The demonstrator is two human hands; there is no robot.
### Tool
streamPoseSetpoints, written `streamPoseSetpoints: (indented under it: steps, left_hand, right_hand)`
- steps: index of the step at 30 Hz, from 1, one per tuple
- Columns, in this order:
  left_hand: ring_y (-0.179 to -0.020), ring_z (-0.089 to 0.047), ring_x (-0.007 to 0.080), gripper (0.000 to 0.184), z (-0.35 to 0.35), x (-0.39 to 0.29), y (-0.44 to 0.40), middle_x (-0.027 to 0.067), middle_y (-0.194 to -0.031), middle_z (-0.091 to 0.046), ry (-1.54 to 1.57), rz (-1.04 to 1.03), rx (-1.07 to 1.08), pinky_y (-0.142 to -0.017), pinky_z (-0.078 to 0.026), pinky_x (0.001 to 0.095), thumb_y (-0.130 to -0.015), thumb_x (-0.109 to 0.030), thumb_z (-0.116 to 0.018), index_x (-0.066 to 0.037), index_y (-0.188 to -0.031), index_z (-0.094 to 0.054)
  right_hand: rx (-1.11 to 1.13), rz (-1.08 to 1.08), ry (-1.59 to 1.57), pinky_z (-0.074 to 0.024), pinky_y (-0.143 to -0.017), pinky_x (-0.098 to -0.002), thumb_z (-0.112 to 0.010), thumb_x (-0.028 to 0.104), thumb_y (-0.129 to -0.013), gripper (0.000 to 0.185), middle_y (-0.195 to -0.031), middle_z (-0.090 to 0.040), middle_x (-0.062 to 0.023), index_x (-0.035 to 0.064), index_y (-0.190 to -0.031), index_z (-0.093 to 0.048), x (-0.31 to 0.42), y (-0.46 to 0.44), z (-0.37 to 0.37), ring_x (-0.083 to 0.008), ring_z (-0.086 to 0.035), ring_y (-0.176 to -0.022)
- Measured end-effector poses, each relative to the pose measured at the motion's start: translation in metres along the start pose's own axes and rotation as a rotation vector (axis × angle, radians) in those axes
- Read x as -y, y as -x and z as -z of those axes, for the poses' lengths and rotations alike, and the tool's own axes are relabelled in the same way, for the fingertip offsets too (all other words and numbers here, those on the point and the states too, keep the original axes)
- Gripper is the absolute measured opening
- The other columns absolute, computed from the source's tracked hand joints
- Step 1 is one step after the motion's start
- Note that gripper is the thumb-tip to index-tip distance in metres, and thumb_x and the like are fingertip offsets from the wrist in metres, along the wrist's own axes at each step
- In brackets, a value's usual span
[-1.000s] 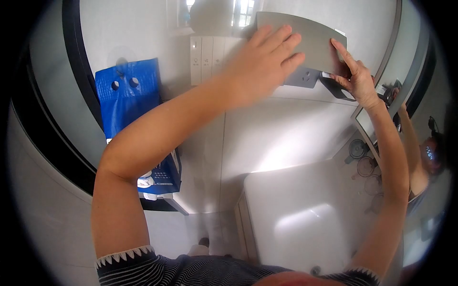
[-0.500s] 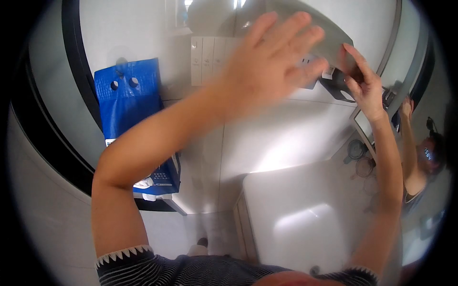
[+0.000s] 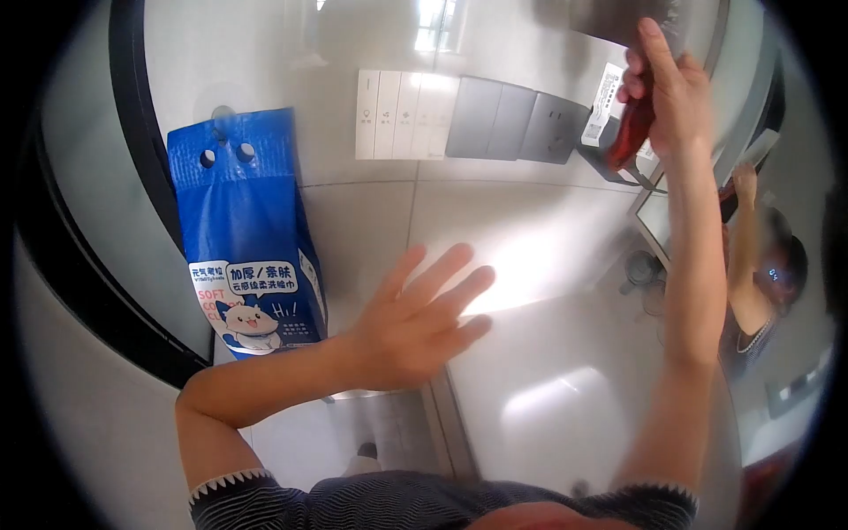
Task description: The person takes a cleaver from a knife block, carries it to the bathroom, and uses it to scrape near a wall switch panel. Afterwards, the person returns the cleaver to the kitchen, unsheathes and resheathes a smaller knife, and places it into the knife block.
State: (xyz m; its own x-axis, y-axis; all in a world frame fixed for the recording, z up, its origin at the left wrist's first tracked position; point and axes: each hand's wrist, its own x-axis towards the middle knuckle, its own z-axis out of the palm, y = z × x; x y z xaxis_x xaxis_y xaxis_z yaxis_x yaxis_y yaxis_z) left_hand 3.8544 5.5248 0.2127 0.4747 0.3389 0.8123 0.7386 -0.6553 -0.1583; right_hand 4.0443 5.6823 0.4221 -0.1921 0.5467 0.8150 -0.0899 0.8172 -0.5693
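Note:
My right hand (image 3: 676, 97) is raised at the upper right, its fingers wrapped round a glossy dark red handle (image 3: 632, 132). Above the fist a flat dark piece (image 3: 614, 19) runs to the top edge; its kind is unclear, and whether it joins the handle is hidden. Just behind the handle is a black item with a white barcode label (image 3: 603, 110), close to the wall. My left hand (image 3: 420, 322) is held out over the washbasin's left side, fingers spread, with nothing in it. Left of it hangs a blue printed pack of face towels (image 3: 252, 256).
A row of white switches (image 3: 402, 115) and grey switch and socket plates (image 3: 517, 122) is on the tiled wall. The white basin (image 3: 548, 433) lies below. A mirror (image 3: 795, 177) at the right reflects a person. A round cup-like item (image 3: 638, 267) stands by the basin.
My left hand has dropped from in front of the switches to above the basin. My right hand has risen and now grips the red handle. The large grey-green panel has left view.

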Motion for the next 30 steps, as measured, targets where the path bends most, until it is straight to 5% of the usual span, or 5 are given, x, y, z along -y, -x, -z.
streamPoseSetpoints:
  steps: [6,20,23,30]
  left_hand:
    - [-0.124,-0.037,0.0362,0.024,-0.003,-0.009,0.032,0.0182,-0.123,-0.05,0.08,0.139,0.059,-0.099,-0.027,0.0541,-0.069,0.0,-0.064,-0.01,-0.091,-0.065]
    - [-0.124,-0.034,0.0396,0.031,-0.009,-0.013,0.069,0.0205,-0.125,-0.046,0.14,0.291,0.125,-0.094,-0.032,0.0545,-0.065,0.003,-0.064,-0.009,-0.093,-0.064]
    - [-0.124,-0.034,0.0398,0.031,-0.009,-0.013,0.073,0.0205,-0.126,-0.045,0.148,0.308,0.147,-0.094,-0.032,0.0543,-0.064,0.003,-0.064,-0.009,-0.093,-0.064]
    - [-0.125,-0.033,0.0401,0.035,-0.008,-0.011,0.079,0.0202,-0.128,-0.042,0.169,0.349,0.192,-0.094,-0.032,0.0535,-0.063,0.003,-0.064,-0.011,-0.095,-0.063]
  right_hand:
    - [-0.062,-0.228,-0.177,-0.0446,-0.048,-0.0253,-0.064,0.034,-0.083,0.034,-0.065,-0.05,-0.0019,0.0041,-0.09,-0.049,-0.021,0.014,-0.038,-0.0087,-0.044,-0.05]
    - [-0.136,-0.227,-0.261,-0.0452,-0.049,-0.0284,-0.062,0.037,-0.083,0.038,-0.063,-0.048,-0.0032,0.0032,-0.085,-0.045,-0.051,-0.005,-0.053,-0.011,-0.042,-0.049]
    - [-0.182,-0.291,-0.36,-0.0418,-0.042,-0.0277,-0.062,0.034,-0.084,0.036,-0.056,-0.048,-0.0026,0.0063,-0.067,-0.047,-0.05,-0.011,-0.057,-0.0129,-0.045,-0.045]
    - [-0.125,-0.278,-0.376,-0.0401,-0.042,-0.0275,-0.062,0.032,-0.085,0.035,-0.055,-0.047,-0.0019,0.0072,-0.066,-0.046,-0.043,-0.013,-0.059,-0.0118,-0.043,-0.045]
